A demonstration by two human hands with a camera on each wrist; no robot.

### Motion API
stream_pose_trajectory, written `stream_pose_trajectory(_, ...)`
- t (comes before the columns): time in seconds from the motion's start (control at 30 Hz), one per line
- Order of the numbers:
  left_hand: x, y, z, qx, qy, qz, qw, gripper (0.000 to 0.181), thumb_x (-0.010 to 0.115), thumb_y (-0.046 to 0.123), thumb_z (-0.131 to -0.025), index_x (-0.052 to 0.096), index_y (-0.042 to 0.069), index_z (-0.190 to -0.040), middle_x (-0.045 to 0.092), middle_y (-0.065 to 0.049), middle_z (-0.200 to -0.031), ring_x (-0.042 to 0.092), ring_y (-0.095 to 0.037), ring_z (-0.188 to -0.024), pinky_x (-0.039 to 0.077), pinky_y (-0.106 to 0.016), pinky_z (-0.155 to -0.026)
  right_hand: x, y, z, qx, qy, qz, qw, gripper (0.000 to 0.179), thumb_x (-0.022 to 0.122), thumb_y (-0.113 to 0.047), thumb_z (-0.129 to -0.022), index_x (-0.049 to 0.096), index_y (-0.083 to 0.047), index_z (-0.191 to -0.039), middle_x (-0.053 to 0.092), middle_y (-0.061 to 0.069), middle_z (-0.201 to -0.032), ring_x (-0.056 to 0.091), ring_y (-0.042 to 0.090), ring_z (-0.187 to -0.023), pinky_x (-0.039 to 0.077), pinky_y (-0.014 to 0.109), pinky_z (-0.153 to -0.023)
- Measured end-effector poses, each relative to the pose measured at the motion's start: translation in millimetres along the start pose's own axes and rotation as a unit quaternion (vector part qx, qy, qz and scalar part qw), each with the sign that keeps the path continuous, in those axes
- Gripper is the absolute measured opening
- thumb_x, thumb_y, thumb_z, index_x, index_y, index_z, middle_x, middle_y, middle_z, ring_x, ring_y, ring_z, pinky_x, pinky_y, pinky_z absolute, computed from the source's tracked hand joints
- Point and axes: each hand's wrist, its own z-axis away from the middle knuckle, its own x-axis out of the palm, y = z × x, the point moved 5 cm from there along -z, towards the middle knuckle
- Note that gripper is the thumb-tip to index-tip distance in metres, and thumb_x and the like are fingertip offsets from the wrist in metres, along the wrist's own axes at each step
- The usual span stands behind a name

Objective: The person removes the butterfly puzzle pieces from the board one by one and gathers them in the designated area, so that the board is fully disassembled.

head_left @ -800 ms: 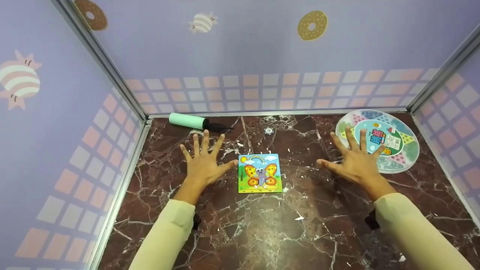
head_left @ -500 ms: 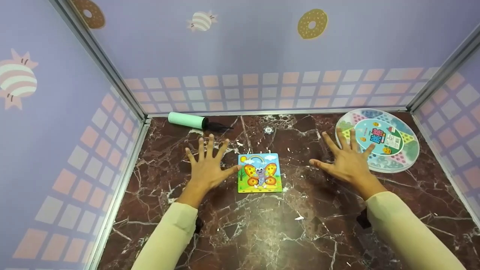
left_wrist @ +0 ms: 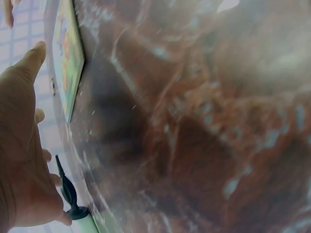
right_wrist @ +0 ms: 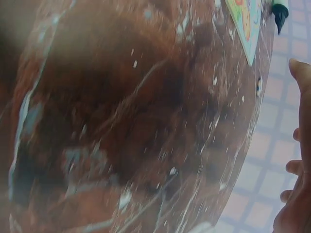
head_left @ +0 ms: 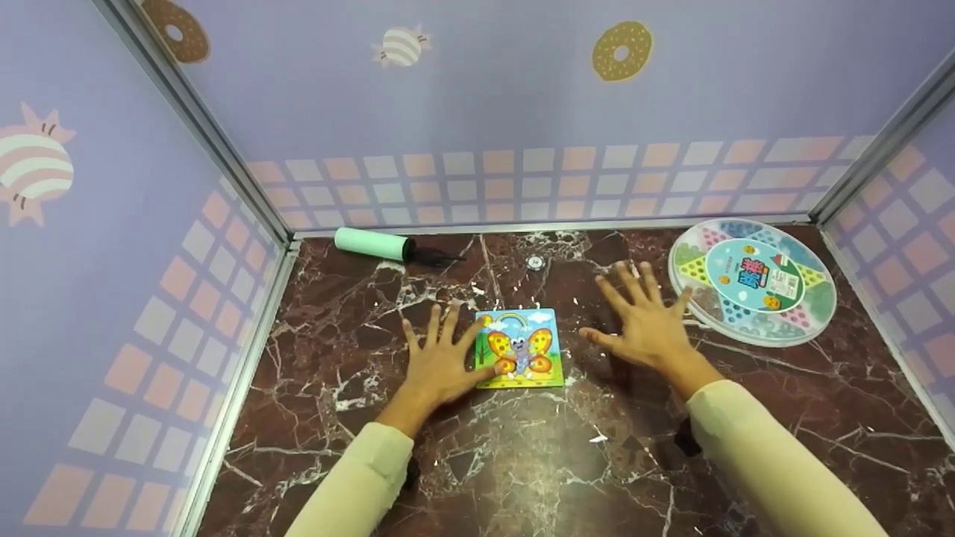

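Note:
A square butterfly picture board [head_left: 531,365] lies flat in the middle of the dark marbled surface. My left hand [head_left: 436,369] is at its left side with fingers spread, the thumb overlapping the board's lower left in the head view. The left wrist view shows that hand [left_wrist: 22,145] beside the board [left_wrist: 70,63], with a gap between thumb and board. To the board's right is my right hand [head_left: 647,328], fingers spread and holding nothing. In the right wrist view, the right hand [right_wrist: 301,141] stands apart from the board [right_wrist: 247,29].
Along the back wall lies a mint-green hand pump [head_left: 371,244] with a black nozzle. A small chip [head_left: 535,262] rests behind the board. The round game case [head_left: 757,276] with a star pattern sits at back right. Printed walls [head_left: 477,97] enclose the surface.
Both hands have moved inward toward the butterfly board. The left came right and nearer the person; the right came left, away from the round case. The board looks unmoved.

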Motion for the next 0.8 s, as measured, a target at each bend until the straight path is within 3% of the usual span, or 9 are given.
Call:
stream_pose_trajectory(0.2, 16.1, 3.4, 2.0, 0.022, -0.027, 0.01, 0.9993, 0.092, 0.056, 0.083, -0.097, 0.035, 0.038, -0.174, 0.011, -0.006, -0.189, 0.006, -0.045, -0.174, -0.005, -0.087, -0.128, 8.5, -26.9, -5.6, -0.034, 0.012, -0.015, 0.9992, 0.098, 0.058, -0.08, -0.098, 0.03, -0.029, -0.176, 0.013, 0.006, -0.188, 0.004, 0.044, -0.174, -0.014, 0.093, -0.116)
stream_pose_trajectory(0.53, 21.8, 7.7, 0.1, 0.036, -0.075, 0.009, 0.9965, 0.092, 0.052, 0.085, -0.099, 0.029, 0.04, -0.176, 0.011, -0.002, -0.189, 0.005, -0.044, -0.174, -0.006, -0.088, -0.127, 20.0, -58.5, -11.2, -0.08, 0.052, -0.04, 0.9947, 0.078, 0.068, -0.063, -0.102, 0.052, -0.021, -0.166, 0.038, 0.009, -0.18, 0.022, 0.037, -0.172, -0.002, 0.093, -0.121)
stream_pose_trajectory(0.8, 21.3, 11.5, -0.7, 0.041, -0.062, 0.017, 0.9971, 0.093, 0.053, 0.087, -0.097, 0.035, 0.038, -0.174, 0.017, -0.002, -0.188, 0.009, -0.042, -0.174, -0.003, -0.088, -0.127, 30.3, -74.0, -16.2, -0.106, 0.042, -0.023, 0.9932, 0.072, 0.065, -0.061, -0.105, 0.057, -0.019, -0.163, 0.045, 0.008, -0.176, 0.031, 0.035, -0.17, 0.012, 0.094, -0.121)
